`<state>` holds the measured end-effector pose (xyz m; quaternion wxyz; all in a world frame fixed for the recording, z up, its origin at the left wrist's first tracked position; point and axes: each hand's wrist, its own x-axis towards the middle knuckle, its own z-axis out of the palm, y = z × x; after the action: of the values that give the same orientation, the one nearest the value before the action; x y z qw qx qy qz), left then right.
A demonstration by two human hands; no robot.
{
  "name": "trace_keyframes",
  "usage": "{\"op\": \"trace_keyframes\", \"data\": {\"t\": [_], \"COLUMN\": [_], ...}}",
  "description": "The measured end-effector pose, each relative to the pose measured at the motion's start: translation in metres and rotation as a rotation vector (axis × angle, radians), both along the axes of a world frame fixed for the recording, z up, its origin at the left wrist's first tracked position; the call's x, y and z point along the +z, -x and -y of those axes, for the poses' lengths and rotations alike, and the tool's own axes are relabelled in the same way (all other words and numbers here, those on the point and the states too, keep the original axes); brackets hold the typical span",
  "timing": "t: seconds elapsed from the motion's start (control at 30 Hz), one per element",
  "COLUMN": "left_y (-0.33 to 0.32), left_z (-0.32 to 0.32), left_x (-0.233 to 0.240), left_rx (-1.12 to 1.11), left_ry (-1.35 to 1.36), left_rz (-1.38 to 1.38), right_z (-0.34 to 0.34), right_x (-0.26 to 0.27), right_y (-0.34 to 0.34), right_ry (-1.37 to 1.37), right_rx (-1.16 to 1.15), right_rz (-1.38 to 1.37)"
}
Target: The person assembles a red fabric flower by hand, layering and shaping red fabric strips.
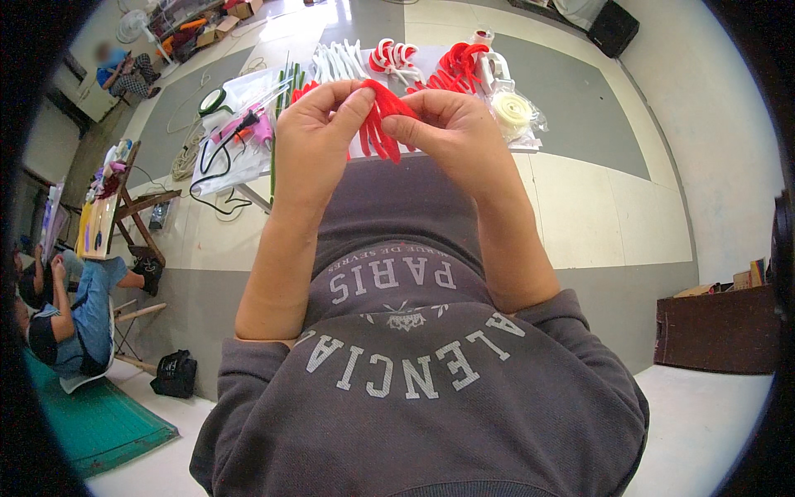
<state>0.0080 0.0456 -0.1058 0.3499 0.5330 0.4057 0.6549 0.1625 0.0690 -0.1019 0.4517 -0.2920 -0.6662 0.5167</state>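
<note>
Between my two hands is a red fuzzy piece (pixel 389 101), which looks like folded chenille stems. My left hand (pixel 320 127) pinches its top left edge between thumb and forefinger. The thumb and fingers of my right hand (pixel 453 124) grip its right side. Red strands (pixel 379 138) show below; I cannot tell whether all of them belong to the held piece. Beyond my hands, white chenille stems (pixel 338 60), a red-and-white looped bundle (pixel 395 59) and red looped stems (pixel 463 65) lie on the table.
Left on the table are a pink glue gun (pixel 264 129) with a black cord (pixel 217 163), a green tape roll (pixel 212 101) and green stems (pixel 295 77). A cream ribbon roll (pixel 512 109) lies right. People sit at far left near another table (pixel 99 223).
</note>
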Motion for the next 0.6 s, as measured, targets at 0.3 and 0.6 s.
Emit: {"op": "trace_keyframes", "data": {"t": [0.3, 0.6], "left_y": [0.001, -0.003], "left_z": [-0.002, -0.002], "left_x": [-0.002, -0.005], "left_rx": [-0.014, 0.007], "left_ry": [0.014, -0.018], "left_rz": [-0.056, -0.121], "right_z": [0.001, -0.005], "right_x": [0.003, -0.009], "right_y": [-0.004, 0.002], "right_ry": [-0.031, 0.004], "right_rx": [-0.006, 0.077], "right_rz": [0.086, 0.097]}}
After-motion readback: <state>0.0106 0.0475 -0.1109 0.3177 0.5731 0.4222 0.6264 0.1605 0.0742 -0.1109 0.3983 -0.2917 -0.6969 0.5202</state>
